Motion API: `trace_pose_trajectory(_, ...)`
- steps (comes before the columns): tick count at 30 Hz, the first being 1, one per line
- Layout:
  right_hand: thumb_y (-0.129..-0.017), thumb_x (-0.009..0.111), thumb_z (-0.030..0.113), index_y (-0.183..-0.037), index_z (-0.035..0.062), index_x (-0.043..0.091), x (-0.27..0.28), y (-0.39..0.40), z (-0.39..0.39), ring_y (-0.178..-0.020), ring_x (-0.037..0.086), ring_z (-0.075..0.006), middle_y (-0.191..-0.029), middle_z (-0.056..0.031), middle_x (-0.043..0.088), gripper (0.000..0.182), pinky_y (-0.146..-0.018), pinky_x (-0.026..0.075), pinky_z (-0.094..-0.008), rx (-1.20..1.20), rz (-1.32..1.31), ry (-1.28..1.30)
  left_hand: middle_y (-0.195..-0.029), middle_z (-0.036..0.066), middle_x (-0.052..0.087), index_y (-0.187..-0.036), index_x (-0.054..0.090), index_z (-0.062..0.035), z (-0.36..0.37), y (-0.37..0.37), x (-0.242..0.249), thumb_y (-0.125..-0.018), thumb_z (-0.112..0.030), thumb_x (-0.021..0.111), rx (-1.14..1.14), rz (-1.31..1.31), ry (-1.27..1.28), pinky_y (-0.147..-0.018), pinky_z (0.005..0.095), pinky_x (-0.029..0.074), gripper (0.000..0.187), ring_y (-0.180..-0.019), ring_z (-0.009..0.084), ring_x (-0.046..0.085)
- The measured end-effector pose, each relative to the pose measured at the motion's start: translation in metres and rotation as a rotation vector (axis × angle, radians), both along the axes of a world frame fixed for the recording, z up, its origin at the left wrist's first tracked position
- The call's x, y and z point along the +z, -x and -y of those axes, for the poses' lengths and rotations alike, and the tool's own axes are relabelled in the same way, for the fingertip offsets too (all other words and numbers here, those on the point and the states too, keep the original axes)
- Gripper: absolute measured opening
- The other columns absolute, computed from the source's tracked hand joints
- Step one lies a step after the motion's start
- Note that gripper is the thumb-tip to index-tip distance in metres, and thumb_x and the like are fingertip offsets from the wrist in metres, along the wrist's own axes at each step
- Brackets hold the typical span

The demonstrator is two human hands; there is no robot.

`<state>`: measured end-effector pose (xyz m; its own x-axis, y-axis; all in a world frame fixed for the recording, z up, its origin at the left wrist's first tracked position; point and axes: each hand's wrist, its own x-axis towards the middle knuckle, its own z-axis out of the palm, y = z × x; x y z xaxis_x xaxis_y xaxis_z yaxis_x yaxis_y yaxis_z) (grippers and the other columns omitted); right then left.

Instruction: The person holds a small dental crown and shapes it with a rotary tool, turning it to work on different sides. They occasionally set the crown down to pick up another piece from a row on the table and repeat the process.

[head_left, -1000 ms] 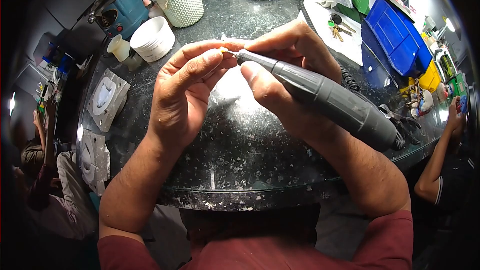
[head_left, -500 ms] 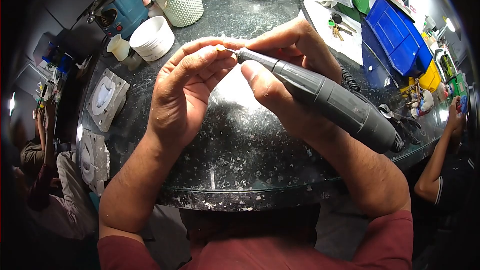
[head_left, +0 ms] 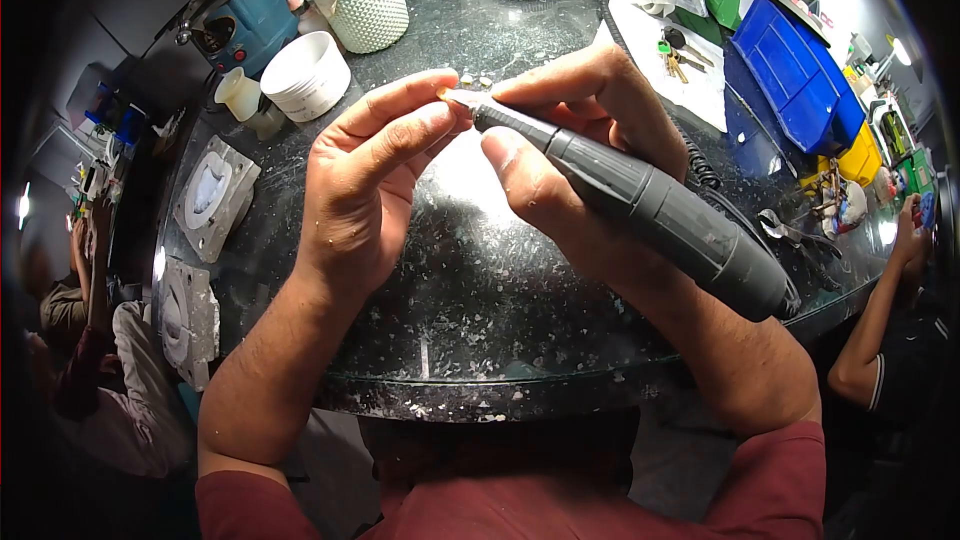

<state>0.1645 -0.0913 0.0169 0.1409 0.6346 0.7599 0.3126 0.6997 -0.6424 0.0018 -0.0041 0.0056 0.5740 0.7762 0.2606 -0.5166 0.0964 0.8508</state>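
Observation:
My left hand (head_left: 362, 165) pinches a tiny yellowish piece (head_left: 443, 94), possibly a tooth crown, between thumb and fingertips. Most of the piece is hidden by the fingers. My right hand (head_left: 545, 190) is closed round a dark grey rotary handpiece (head_left: 650, 200), whose thick body slants down to the right over the wrist. The narrow nose of the tool points left, with its tip right at the yellowish piece. Both hands are close together above the speckled black tabletop (head_left: 480, 310). Just beyond the fingertips lie a few small pale bits (head_left: 475, 82).
Left on the table are two mould flasks (head_left: 222, 202), a white tub (head_left: 305, 75) and a basket of tools (head_left: 370, 10). At right are keys (head_left: 672, 55) on paper, a blue bin (head_left: 795, 70) and pliers (head_left: 790, 230). Other people sit at both sides.
The handpiece's rear end has dropped slightly, down and to the right. My left fingers have shifted on the piece, which now shows at a different angle.

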Motion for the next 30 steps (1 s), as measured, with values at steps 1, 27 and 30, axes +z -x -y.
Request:
trace_pose_trajectory(1,-0.081,0.065,0.0,-0.099,-0.0004,0.057,0.0006,-0.0002,0.0007,-0.077,0.061,-0.0087,-0.089,-0.0074,0.062,0.02,-0.069,0.05,-0.0237,-0.002,-0.001,0.012,-0.109,0.016,0.068,-0.115,0.063,0.0059,-0.0003,0.0001,-0.0006,-0.088,-0.007,0.065,0.0,-0.008,-0.02,-0.099,0.0357,0.048,0.03,-0.101,0.0217,0.066)
trace_pose_trajectory(27,-0.079,0.063,-0.002,-0.093,-0.0052,0.06,-0.0002,-0.001,-0.0033,-0.079,0.064,-0.0104,-0.089,-0.0106,0.066,0.015,-0.071,0.053,-0.0235,0.063,-0.093,0.036,-0.109,0.017,0.067,-0.112,0.063,0.0039,-0.0001,0.0013,0.0016,-0.089,-0.005,0.063,-0.049,0.031,-0.061,-0.1,0.0359,0.048,0.025,-0.103,0.0222,0.065)
trace_pose_trajectory(30,-0.079,0.063,-0.003,-0.093,-0.0051,0.06,-0.0002,-0.0002,-0.0038,-0.078,0.064,-0.0106,-0.087,-0.0091,0.066,0.015,-0.071,0.053,-0.0234,0.057,-0.106,0.035,-0.109,0.017,0.067,-0.112,0.063,0.004,0.0003,0.0015,0.0019,-0.089,-0.005,0.063,-0.048,0.028,-0.055,-0.1,0.0357,0.047,0.025,-0.103,0.0219,0.065)
